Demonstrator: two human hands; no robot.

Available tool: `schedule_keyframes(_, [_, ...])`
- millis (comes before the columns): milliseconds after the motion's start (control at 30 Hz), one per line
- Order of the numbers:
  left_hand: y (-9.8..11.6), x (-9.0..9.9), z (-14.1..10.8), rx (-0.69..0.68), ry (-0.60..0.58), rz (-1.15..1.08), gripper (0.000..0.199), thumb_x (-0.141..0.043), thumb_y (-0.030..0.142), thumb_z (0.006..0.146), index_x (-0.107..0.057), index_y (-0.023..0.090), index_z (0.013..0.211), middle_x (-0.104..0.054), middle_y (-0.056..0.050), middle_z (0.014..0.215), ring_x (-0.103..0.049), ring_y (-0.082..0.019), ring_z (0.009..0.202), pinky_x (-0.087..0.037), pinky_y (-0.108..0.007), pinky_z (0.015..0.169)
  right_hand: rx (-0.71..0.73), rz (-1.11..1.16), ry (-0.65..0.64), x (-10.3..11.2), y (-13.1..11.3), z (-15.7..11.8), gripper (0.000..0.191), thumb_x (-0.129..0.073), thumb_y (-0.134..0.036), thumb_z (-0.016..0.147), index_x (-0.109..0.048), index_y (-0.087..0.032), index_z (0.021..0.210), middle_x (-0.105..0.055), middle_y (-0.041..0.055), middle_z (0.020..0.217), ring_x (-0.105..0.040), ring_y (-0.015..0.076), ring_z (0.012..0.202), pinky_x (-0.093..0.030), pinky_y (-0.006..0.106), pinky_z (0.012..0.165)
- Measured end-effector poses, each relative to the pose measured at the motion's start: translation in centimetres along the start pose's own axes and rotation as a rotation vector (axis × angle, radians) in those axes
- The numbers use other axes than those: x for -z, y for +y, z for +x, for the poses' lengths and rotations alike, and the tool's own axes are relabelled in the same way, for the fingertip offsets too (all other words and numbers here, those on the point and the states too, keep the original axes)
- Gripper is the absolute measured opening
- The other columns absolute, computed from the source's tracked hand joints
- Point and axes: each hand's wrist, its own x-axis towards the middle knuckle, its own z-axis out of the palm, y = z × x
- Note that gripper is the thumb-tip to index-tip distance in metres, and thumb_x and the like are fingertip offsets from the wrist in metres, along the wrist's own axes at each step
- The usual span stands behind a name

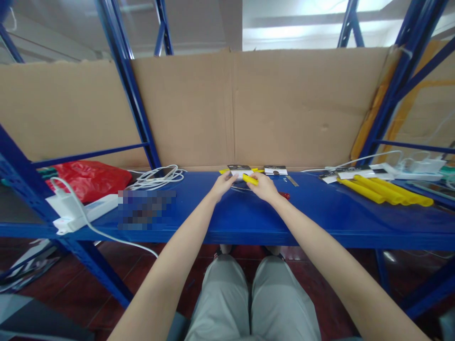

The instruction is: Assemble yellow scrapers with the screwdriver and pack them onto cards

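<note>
My left hand (222,185) pinches the near edge of a black-and-white card (239,168) at the back of the blue shelf top. Beside it, my right hand (266,187) is closed around a short yellow tube (250,179), whose dark open end points left toward the card. More yellow pieces show behind the card, partly hidden. A second black-and-white card (275,170) lies just beyond my right hand. Near that wrist are a red handle (285,195), a small metal strip (293,181) and tiny white bits. Part of a thin metal rod shows between my hands.
Several yellow tubes (387,189) with cards lie on the right of the blue shelf (313,213). At left are a white power strip (92,213), coiled white cable (156,179) and a red bag (90,179). A cardboard panel (284,109) closes off the back.
</note>
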Motion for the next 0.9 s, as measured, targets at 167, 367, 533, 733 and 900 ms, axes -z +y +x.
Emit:
schedule_keyframes(167, [-0.3, -0.1, -0.2, 0.038, -0.069, 0.004, 0.024, -0.063, 0.032, 0.082, -0.070, 0.015, 0.096, -0.071, -0.007, 0.100, -0.064, -0.021, 0.097, -0.051, -0.030, 0.082, 0.056, -0.014, -0.020, -0.4, -0.5, -0.3, 0.020, -0.058, -0.022, 0.081, -0.062, -0.018, 0.100, -0.067, 0.0110, 0.106, -0.061, 0.0241, 0.102, -0.045, 0.037, 0.088])
schedule_keyframes(367, [-0.4, -0.2, -0.1, 0.134, -0.108, -0.132, 0.033, -0.059, 0.045, 0.085, -0.069, 0.015, 0.092, -0.071, -0.010, 0.097, -0.065, -0.021, 0.097, -0.053, -0.035, 0.083, 0.080, 0.063, -0.005, -0.8, 0.0, -0.2, 0.017, -0.059, -0.023, 0.080, -0.060, -0.019, 0.097, -0.067, 0.0098, 0.105, -0.061, 0.0225, 0.101, -0.044, 0.038, 0.090])
schedule_keyframes(533, [0.3, -0.3, -0.3, 0.147, -0.019, -0.265, 0.026, -0.055, 0.038, 0.089, -0.065, 0.015, 0.096, -0.071, -0.010, 0.094, -0.067, -0.021, 0.093, -0.056, -0.040, 0.079, 0.011, 0.318, 0.024, -1.3, 0.3, 0.6, 0.012, -0.053, -0.027, 0.085, -0.057, -0.020, 0.094, -0.067, 0.0066, 0.101, -0.061, 0.0187, 0.096, -0.046, 0.036, 0.087])
schedule_keyframes(733, [1.3, 0.1, -0.3, 0.167, 0.144, -0.397, 0.024, -0.048, 0.026, 0.091, -0.060, 0.015, 0.109, -0.071, -0.010, 0.103, -0.067, -0.022, 0.097, -0.057, -0.042, 0.082, -0.367, 0.632, 0.065, -0.7, 0.2, 1.2, 0.017, -0.048, -0.030, 0.088, -0.057, -0.020, 0.098, -0.066, 0.0061, 0.098, -0.061, 0.0129, 0.068, -0.049, 0.024, 0.056])
schedule_keyframes(900, [1.4, 0.4, -0.2, 0.189, 0.138, -0.410, 0.031, -0.048, 0.033, 0.091, -0.059, 0.015, 0.114, -0.072, -0.011, 0.102, -0.067, -0.024, 0.097, -0.057, -0.044, 0.081, -0.426, 0.724, 0.047, 0.2, -0.3, 0.8, 0.017, -0.051, -0.027, 0.086, -0.062, -0.019, 0.096, -0.065, 0.0057, 0.085, -0.059, 0.0124, 0.064, -0.042, 0.018, 0.043])
